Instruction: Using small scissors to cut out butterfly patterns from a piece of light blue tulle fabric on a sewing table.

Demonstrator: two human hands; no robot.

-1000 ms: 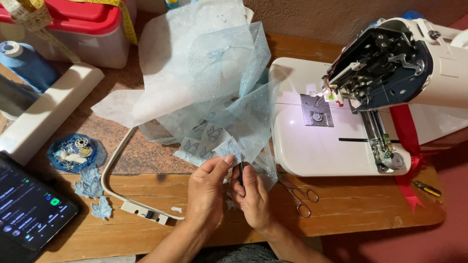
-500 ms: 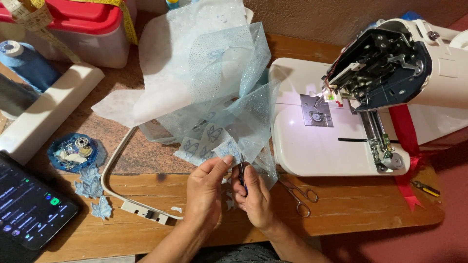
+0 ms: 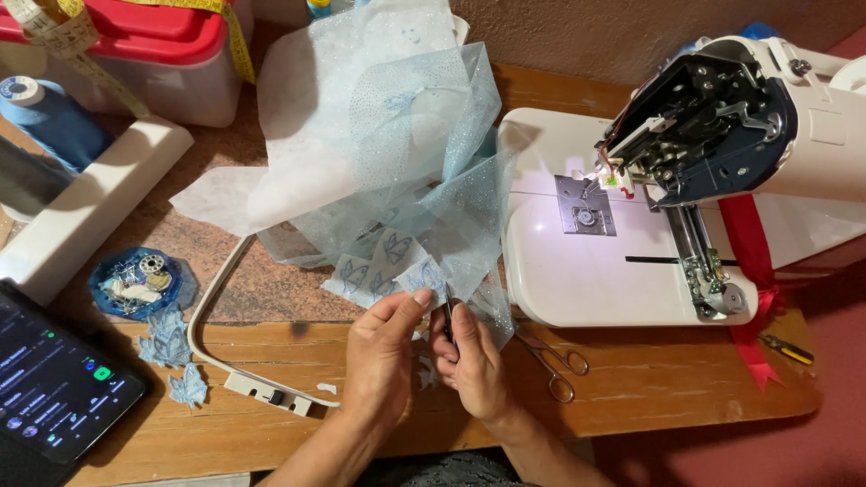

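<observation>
My left hand (image 3: 379, 356) pinches the lower edge of a heap of pale blue glittery fabric (image 3: 406, 171) with embroidered leaf shapes and white backing. My right hand (image 3: 474, 365) is closed on small dark scissors (image 3: 447, 311), their tip at the fabric edge between my two hands. Both hands hover over the front of the wooden table (image 3: 631, 397). A white sewing machine (image 3: 704, 180) with its lamp on stands just right of the fabric.
Metal scissors (image 3: 552, 356) lie by my right hand. A white embroidery hoop (image 3: 234, 361), cut blue leaves (image 3: 171, 347), a blue bobbin dish (image 3: 135, 281) and a phone (image 3: 50, 388) are at left. A red-lidded box (image 3: 135, 54), a thread cone (image 3: 50, 117) and a red ribbon (image 3: 749, 271) also show.
My hands have shifted only slightly; the right hand has edged the small scissors up toward the fabric edge. Everything else stays put.
</observation>
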